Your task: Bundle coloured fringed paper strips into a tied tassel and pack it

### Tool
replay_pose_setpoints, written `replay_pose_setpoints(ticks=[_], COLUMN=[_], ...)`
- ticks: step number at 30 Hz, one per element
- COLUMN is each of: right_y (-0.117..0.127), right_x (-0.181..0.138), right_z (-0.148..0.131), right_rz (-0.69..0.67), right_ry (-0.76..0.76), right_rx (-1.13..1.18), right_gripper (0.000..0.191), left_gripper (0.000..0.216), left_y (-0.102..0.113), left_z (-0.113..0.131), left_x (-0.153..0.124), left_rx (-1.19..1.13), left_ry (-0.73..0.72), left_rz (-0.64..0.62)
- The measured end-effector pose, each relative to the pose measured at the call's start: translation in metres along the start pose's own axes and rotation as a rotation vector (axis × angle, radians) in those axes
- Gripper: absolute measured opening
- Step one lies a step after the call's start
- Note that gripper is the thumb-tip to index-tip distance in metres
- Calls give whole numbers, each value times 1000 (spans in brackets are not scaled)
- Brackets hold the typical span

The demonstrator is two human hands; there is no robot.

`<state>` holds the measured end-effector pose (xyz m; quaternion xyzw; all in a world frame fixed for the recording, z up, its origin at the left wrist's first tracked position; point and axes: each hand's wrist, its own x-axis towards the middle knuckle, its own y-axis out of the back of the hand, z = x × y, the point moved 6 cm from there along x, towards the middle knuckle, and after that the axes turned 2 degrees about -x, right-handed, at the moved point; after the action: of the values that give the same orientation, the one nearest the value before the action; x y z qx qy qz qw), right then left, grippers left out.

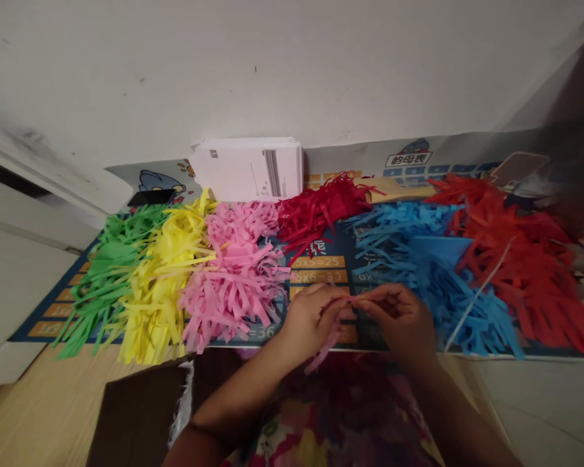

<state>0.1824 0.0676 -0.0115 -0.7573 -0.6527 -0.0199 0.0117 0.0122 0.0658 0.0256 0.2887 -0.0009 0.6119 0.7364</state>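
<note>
My left hand (316,318) is closed around a pink fringed paper tassel (328,347), whose strips hang below the fingers. At the tassel's twisted upper end, my right hand (401,318) pinches with thumb and fingertips, almost touching the left fingertips. Both hands are over the front edge of the table mat. A heap of pink paper tassels (236,279) lies just left of my left hand. Blue paper tassels (448,279) lie beside my right hand, with a thin white strip (479,295) across them. Exactly what the right fingertips grip is too small to see fully.
Green (111,272), yellow (160,279), dark red (321,211) and orange-red tassels (525,266) are spread along the printed mat (267,332). A white box (250,170) stands against the wall, with a dark phone (152,198) to its left. A brown stool or chair (136,415) is below.
</note>
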Motion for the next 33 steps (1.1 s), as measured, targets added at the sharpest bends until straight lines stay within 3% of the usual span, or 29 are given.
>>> replay_pose_setpoints(ticks=[5, 10, 23, 28, 33], right_y=[1, 0, 0, 2, 5], right_x=[-4, -5, -11, -17, -21], right_z=[-2, -5, -7, -4, -1], right_rz=[15, -23, -17, -28, -35], right_ry=[17, 25, 97, 182, 173], right_rx=[-29, -46, -36, -115, -173], right_gripper=[27, 26, 23, 16, 15], left_gripper=[14, 17, 15, 17, 13], left_y=[1, 9, 6, 3, 3], left_z=[5, 9, 24, 22, 23], left_x=[0, 2, -3, -4, -4], left_rx=[48, 108, 337, 356, 273], left_ry=[-86, -115, -394, -351, -287], left_rz=[-51, -24, -49, -102, -31])
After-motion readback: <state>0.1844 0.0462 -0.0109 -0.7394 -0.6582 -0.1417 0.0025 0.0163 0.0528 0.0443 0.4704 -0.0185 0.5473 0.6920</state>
